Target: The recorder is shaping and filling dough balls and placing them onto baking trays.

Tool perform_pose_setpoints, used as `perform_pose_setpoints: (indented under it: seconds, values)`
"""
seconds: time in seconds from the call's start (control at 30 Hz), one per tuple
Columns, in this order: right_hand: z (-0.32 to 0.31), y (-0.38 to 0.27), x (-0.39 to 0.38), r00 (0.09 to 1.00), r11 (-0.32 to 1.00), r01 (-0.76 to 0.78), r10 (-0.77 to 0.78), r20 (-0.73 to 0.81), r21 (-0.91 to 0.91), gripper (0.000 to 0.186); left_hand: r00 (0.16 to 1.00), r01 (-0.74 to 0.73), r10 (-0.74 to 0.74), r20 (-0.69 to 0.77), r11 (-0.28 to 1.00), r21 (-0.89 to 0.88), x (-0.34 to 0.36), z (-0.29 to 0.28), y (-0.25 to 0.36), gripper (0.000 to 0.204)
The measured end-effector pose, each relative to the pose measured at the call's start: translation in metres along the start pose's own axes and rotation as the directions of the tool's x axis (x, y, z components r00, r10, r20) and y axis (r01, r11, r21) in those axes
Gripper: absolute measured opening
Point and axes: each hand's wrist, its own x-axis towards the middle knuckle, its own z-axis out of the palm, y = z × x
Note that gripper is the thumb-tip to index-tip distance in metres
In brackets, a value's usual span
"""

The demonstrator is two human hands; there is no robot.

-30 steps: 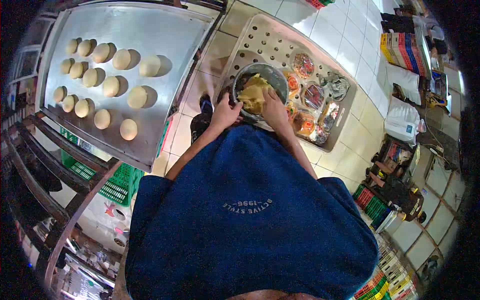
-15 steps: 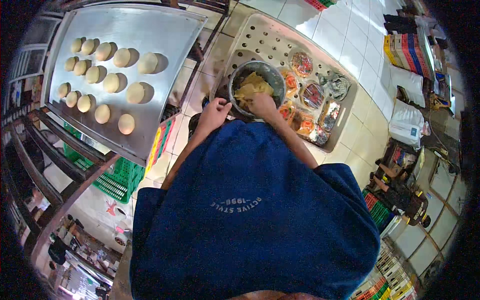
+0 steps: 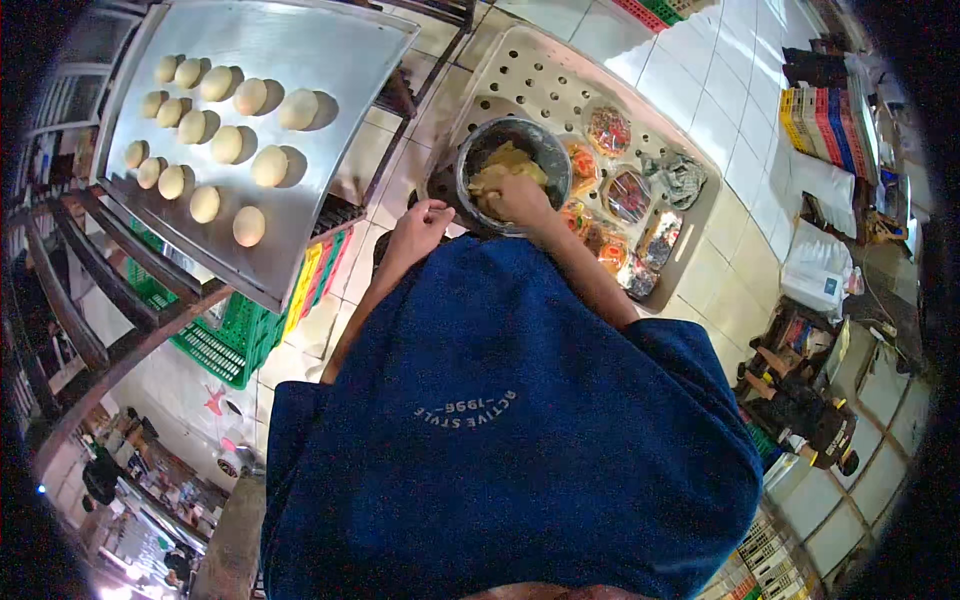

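Note:
My right hand [image 3: 520, 200] reaches into a dark round bowl [image 3: 473, 152], its fingers closed into the yellowish dough [image 3: 505, 160]. Just outside the bowl's lower left side, my left hand [image 3: 422, 225] has its fingers curled together; whatever they may hold is too small to make out. The bowl stands in a beige perforated plastic crate [image 3: 530, 62], beside several wrapped food packs [image 3: 610, 128] and a crumpled silvery bundle [image 3: 672, 180]. To the left lies a metal tray [image 3: 345, 45] bearing rows of pale dough balls [image 3: 250, 228].
A dark rack [image 3: 75, 250] holds the tray, with green crates [image 3: 215, 350] below. Stacked coloured crates [image 3: 820, 128] and white bags [image 3: 810, 260] line the right side. Another person in dark clothes [image 3: 810, 420] is at the far right, over the tiled floor [image 3: 700, 120].
My left hand has left the bowl's rim and moved a little left, fingers curled. My right hand has shifted left and deeper into the dough.

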Motion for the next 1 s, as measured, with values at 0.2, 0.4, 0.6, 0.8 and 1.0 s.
perform_pose_setpoints:
  seconds: [0.2,0.4,0.6,0.8,1.0]
  values:
    - [-0.041,-0.001,-0.004,0.999,0.965,-0.038,0.033,0.024,0.258,0.028,0.997,-0.055,0.052,-0.058,0.997,-0.062,-0.007,-0.010,0.014,0.039]
    - [-0.095,-0.012,-0.011,0.977,0.900,-0.201,0.214,0.009,0.388,0.029,0.992,-0.047,0.031,-0.121,0.990,-0.131,-0.017,-0.016,0.026,0.036]
    - [-0.110,-0.008,-0.016,0.914,0.488,-0.299,0.394,0.099,0.820,0.041,0.996,-0.029,0.010,-0.093,0.979,-0.204,-0.004,-0.010,0.016,0.036]
    - [-0.031,-0.007,-0.004,0.993,0.980,-0.028,0.050,-0.105,0.197,0.035,1.000,0.002,-0.006,-0.019,0.973,-0.229,0.008,-0.008,0.025,0.038]
    - [-0.044,-0.018,0.000,0.991,0.964,-0.132,0.133,0.012,0.232,0.032,0.998,-0.058,0.054,-0.029,0.982,-0.181,0.004,-0.010,0.025,0.037]
